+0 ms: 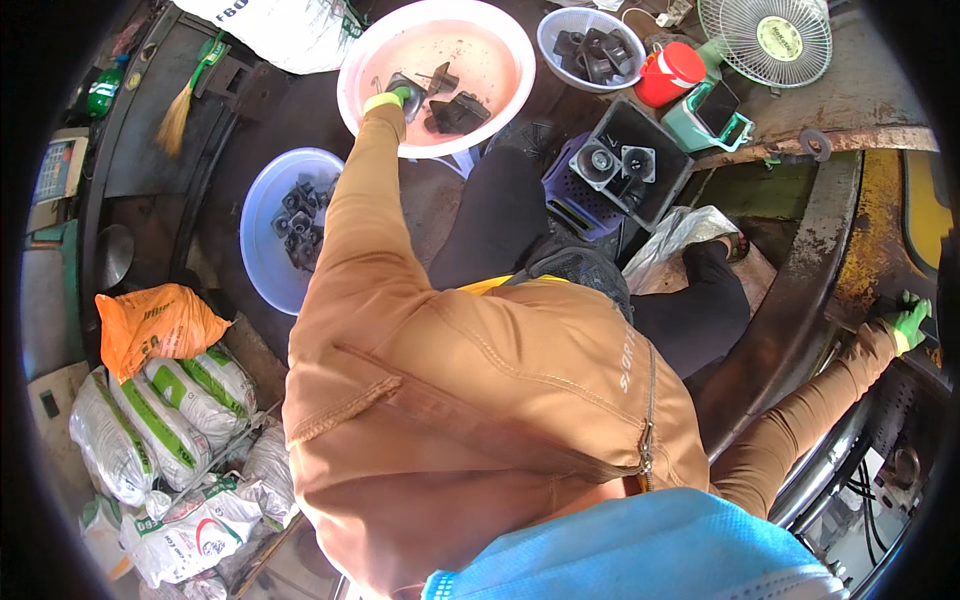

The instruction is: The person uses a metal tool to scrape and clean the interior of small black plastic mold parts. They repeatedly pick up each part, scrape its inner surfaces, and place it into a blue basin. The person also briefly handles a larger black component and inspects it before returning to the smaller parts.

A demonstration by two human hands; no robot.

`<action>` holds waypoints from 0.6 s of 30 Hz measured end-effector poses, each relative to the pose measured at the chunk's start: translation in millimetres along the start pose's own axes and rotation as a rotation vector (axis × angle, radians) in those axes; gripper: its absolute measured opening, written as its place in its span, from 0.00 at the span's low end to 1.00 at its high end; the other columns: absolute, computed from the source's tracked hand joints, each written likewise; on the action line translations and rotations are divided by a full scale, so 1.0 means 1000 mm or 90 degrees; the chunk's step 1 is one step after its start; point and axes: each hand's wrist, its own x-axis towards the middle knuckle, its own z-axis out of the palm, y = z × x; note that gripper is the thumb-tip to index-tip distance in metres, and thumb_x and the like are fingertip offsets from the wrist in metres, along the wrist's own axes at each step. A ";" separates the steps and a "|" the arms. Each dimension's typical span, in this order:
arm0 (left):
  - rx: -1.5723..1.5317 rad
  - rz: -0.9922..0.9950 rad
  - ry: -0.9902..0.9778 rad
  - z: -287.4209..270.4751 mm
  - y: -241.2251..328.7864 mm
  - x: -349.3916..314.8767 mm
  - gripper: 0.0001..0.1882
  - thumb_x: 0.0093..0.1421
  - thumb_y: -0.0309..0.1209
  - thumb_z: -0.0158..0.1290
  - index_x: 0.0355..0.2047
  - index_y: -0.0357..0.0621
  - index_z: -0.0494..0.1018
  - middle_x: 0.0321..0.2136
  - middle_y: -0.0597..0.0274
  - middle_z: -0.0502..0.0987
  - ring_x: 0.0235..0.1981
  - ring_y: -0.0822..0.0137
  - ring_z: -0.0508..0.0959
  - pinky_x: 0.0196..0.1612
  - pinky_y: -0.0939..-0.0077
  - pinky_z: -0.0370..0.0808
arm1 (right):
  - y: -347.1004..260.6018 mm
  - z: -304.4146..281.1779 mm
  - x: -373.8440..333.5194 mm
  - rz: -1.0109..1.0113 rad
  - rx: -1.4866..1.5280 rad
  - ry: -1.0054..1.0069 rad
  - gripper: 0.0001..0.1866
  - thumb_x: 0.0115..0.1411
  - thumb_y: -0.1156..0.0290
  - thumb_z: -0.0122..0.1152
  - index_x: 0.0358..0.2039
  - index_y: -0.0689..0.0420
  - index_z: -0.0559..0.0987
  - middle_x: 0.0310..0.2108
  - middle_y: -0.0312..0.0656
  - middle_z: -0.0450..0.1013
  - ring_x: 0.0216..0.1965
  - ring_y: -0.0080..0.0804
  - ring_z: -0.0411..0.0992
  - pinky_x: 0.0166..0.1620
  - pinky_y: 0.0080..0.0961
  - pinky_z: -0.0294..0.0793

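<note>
My left hand (pixel 408 95), in a green glove, reaches over the pink basin (pixel 518 50). Its fingers are closed on a dark grey moulded part (pixel 399 84) at the basin's left side. Two more dark parts, a small one (pixel 440 79) and a larger one (pixel 458 114), sit in the basin beside it. Far to the right, my right hand (pixel 909 326), also gloved in green, is on the dark edge of a machine (pixel 880 235) with worn yellow paint. Its fingers look bent round that edge, partly hidden.
A blue-purple basin (pixel 262 243) and a white-blue basket (pixel 566 75) hold dark parts. Near my knees, a black crate (pixel 655 135) carries square parts. A red jug (pixel 672 75) and a fan (pixel 778 38) stand at the back right. Sacks (pixel 165 425) lie at left.
</note>
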 end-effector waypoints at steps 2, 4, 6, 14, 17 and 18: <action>0.178 0.100 0.024 0.003 -0.008 0.019 0.24 0.52 0.44 0.57 0.47 0.44 0.74 0.42 0.48 0.76 0.40 0.56 0.78 0.44 0.68 0.75 | 0.001 0.002 -0.002 0.007 -0.064 0.009 0.13 0.55 0.66 0.60 0.36 0.62 0.75 0.31 0.47 0.74 0.31 0.40 0.74 0.38 0.40 0.76; 0.328 0.122 0.038 0.006 -0.001 0.015 0.22 0.53 0.42 0.55 0.47 0.47 0.73 0.42 0.49 0.77 0.41 0.55 0.78 0.45 0.67 0.74 | -0.007 0.007 -0.011 0.012 -0.112 0.026 0.14 0.54 0.65 0.60 0.36 0.62 0.75 0.32 0.47 0.74 0.32 0.40 0.74 0.37 0.39 0.75; 0.206 0.167 0.064 0.016 0.027 -0.011 0.20 0.54 0.37 0.52 0.48 0.51 0.72 0.41 0.54 0.78 0.42 0.53 0.78 0.46 0.64 0.73 | -0.022 0.011 -0.027 -0.020 -0.124 0.079 0.16 0.53 0.64 0.60 0.36 0.63 0.75 0.33 0.47 0.74 0.32 0.40 0.74 0.37 0.38 0.75; -0.474 0.210 -0.635 0.095 0.183 -0.208 0.17 0.61 0.42 0.49 0.46 0.51 0.75 0.32 0.61 0.74 0.20 0.80 0.66 0.21 0.85 0.63 | -0.116 0.008 -0.122 0.068 0.021 0.189 0.16 0.53 0.63 0.59 0.34 0.64 0.75 0.31 0.46 0.73 0.33 0.40 0.73 0.36 0.35 0.73; -0.577 0.023 -0.816 0.140 0.200 -0.241 0.15 0.59 0.39 0.52 0.40 0.44 0.78 0.21 0.70 0.70 0.13 0.81 0.60 0.14 0.88 0.55 | -0.143 -0.009 -0.156 0.032 0.037 0.139 0.14 0.55 0.67 0.58 0.36 0.63 0.72 0.31 0.44 0.72 0.30 0.35 0.71 0.34 0.31 0.73; -0.596 0.011 -0.774 0.156 0.193 -0.247 0.15 0.59 0.39 0.52 0.40 0.44 0.77 0.20 0.71 0.68 0.11 0.81 0.59 0.13 0.88 0.54 | -0.152 -0.016 -0.167 0.034 0.105 0.168 0.12 0.53 0.73 0.63 0.36 0.62 0.72 0.24 0.44 0.72 0.21 0.36 0.71 0.29 0.32 0.75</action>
